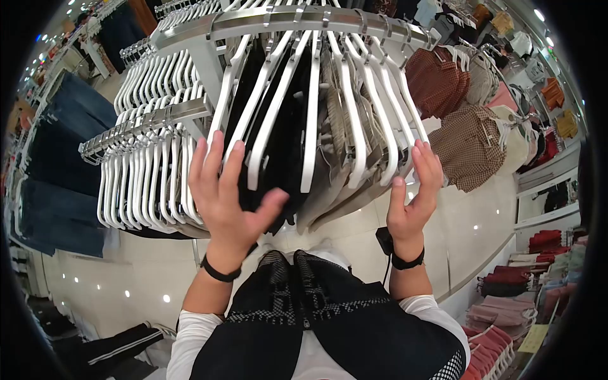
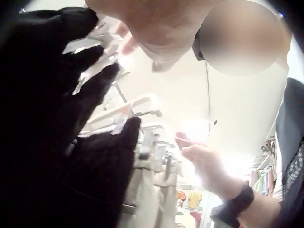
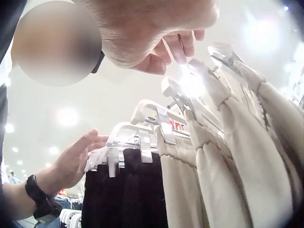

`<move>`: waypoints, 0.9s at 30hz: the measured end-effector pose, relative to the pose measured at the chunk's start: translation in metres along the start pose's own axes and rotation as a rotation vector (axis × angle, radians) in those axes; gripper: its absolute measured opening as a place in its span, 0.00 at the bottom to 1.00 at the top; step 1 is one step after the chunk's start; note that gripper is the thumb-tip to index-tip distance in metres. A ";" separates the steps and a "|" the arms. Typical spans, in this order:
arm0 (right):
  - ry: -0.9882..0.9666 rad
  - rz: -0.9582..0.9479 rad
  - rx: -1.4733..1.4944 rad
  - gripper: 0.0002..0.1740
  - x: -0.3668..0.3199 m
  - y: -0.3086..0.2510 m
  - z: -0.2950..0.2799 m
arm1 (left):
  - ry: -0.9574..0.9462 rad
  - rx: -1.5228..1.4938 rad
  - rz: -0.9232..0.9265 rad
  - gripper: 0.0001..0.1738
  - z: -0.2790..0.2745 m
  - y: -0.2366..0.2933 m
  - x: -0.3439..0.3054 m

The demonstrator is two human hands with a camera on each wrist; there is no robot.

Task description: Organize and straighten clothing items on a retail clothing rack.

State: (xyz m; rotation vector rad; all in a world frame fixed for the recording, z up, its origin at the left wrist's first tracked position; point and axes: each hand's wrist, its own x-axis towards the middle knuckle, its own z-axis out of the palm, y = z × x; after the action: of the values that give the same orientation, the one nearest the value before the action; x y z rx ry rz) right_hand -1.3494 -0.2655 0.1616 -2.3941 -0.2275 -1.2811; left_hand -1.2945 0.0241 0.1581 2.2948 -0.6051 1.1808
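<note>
White hangers (image 1: pixel 310 120) with metal clips hang from a metal rail (image 1: pixel 316 19), bearing black trousers (image 3: pixel 128 190) and beige trousers (image 3: pixel 228 142). My left hand (image 1: pixel 221 190) is spread at the left of this group, fingers extended over the near ends of the hangers and thumb pointing right. On the right side my right hand (image 1: pixel 416 196) has its fingertips at the ends of the outermost hangers, thumb held apart from the fingers. Neither hand is wrapped around a garment. Between the hands the hangers are fanned apart, black clothing toward the left and beige toward the right.
A lower rail (image 1: pixel 152 126) packed with white hangers stands at the left, jeans (image 1: pixel 69 158) beyond it. Checked garments (image 1: pixel 465 145) hang at the right. Folded clothes (image 1: pixel 506 278) lie on shelves at the lower right. Pale tiled floor (image 1: pixel 468 221) shows below.
</note>
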 end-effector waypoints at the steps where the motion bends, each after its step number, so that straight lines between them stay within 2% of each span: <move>1: 0.002 -0.011 0.030 0.31 0.001 0.006 -0.001 | 0.002 -0.023 -0.016 0.50 0.002 0.014 0.003; 2: 0.001 -0.022 0.062 0.31 0.002 0.011 -0.003 | -0.025 0.053 -0.004 0.63 0.010 0.022 0.002; 7: -0.004 -0.067 0.161 0.30 0.004 0.049 -0.012 | 0.047 0.058 -0.080 0.44 0.034 0.051 0.004; 11: -0.008 -0.019 0.225 0.30 -0.001 0.089 -0.016 | 0.086 0.222 -0.113 0.37 0.025 0.049 0.004; 13: -0.016 -0.034 0.295 0.28 -0.002 0.106 -0.016 | 0.123 0.336 -0.109 0.37 0.027 0.051 0.000; 14: -0.019 -0.041 0.346 0.28 -0.003 0.114 -0.014 | 0.108 0.286 -0.124 0.43 0.027 0.061 -0.002; 15: -0.017 -0.050 0.399 0.28 -0.002 0.121 -0.013 | 0.098 0.226 -0.117 0.54 0.030 0.071 -0.003; 18: 0.000 -0.075 0.488 0.28 0.000 0.136 -0.009 | 0.061 0.276 -0.113 0.68 0.046 0.106 0.005; 22: -0.028 -0.082 0.554 0.29 0.001 0.156 -0.009 | 0.112 0.464 -0.206 0.49 0.048 0.102 0.007; 25: -0.065 -0.043 0.570 0.29 0.000 0.168 -0.007 | 0.110 0.561 -0.223 0.45 0.043 0.097 0.006; 27: -0.084 -0.013 0.598 0.29 -0.003 0.170 -0.004 | 0.075 0.468 -0.153 0.43 0.047 0.113 0.003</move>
State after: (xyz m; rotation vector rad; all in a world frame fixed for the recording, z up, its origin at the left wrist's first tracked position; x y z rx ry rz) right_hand -1.2977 -0.4204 0.1135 -1.9295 -0.5634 -0.9441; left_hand -1.3294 -0.0929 0.1617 2.6017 -0.1258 1.4428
